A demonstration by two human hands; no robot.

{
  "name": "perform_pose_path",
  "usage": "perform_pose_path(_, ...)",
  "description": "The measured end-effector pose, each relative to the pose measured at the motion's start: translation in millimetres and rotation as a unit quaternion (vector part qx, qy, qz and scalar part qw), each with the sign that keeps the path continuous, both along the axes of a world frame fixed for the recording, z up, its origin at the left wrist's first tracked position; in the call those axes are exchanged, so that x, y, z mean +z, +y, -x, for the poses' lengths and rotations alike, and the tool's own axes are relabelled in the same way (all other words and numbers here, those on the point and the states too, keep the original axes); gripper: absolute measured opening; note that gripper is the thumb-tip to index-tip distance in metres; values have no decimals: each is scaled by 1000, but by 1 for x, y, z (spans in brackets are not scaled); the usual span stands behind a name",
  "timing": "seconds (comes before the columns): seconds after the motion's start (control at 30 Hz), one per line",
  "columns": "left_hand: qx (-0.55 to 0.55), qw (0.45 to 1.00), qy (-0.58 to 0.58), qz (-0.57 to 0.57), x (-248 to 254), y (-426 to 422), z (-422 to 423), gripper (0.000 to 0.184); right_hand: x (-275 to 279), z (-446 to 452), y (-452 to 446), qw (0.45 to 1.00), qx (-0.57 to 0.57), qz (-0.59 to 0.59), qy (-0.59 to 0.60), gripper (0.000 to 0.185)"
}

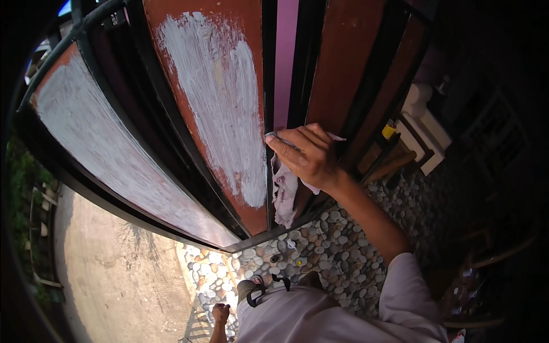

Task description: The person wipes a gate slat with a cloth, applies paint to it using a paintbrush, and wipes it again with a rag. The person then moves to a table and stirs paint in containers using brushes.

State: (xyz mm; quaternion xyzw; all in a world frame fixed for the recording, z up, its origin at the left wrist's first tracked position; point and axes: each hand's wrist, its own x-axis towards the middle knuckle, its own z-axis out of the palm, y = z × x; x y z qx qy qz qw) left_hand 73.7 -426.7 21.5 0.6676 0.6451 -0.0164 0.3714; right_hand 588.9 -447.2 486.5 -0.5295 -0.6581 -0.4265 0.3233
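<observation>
From where I stand, the right hand (309, 155) has its fingers (287, 139) pinched around a crumpled cloth (285, 193), pressed at the dark upright (267, 103) just beside a white-streaked panel (214, 100). The cloth's tail hangs loose below. If that white coat is wet, which I can't tell, a slip leftward could smear it, and the dangling folds could drag across its edge. A dirty patch of cloth might carry smudges onto the bar. The grip looks light, so the cloth might drop onto the pebbled floor (343, 243). The left hand (221, 312) hangs low; whether it's clenched, I can't tell.
</observation>
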Motion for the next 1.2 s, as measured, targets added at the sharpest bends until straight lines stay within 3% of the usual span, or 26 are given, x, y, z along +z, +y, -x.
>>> perform_pose_path(0.17, 4, 1000, 18, 10, 4, 1, -2, 36, -5, -1, 0, 1000, 11, -8, 16, 37)
perform_pose_path(0.3, -30, 999, 32, -8, 13, 5, -7, 36, 39, -7, 7, 999, 8, -47, 9, 43)
perform_pose_path(0.5, -32, 999, 37, -12, 5, 10, -10, 35, 99, -11, 18, 991, 18, -116, -66, 32)
perform_pose_path(0.77, -71, 997, 29, -3, -21, 13, -3, 37, 34, 0, 6, 999, 22, -18, 19, 36)
perform_pose_path(0.87, -35, 999, 37, 10, -21, 5, 0, 37, 35, -1, 6, 999, 13, -31, 9, 33)
perform_pose_path(1.0, 12, 999, 17, 30, -23, 5, -2, 34, 77, -2, 13, 997, 19, -80, -4, 28)
perform_pose_path(1.1, -21, 1000, 17, -13, -16, 4, -6, 34, 109, -11, 17, 995, 4, -97, -18, 25)
perform_pose_path(1.2, 5, 1000, 16, -8, -10, 1, -12, 34, 144, -15, 28, 986, 56, -153, -24, 18)
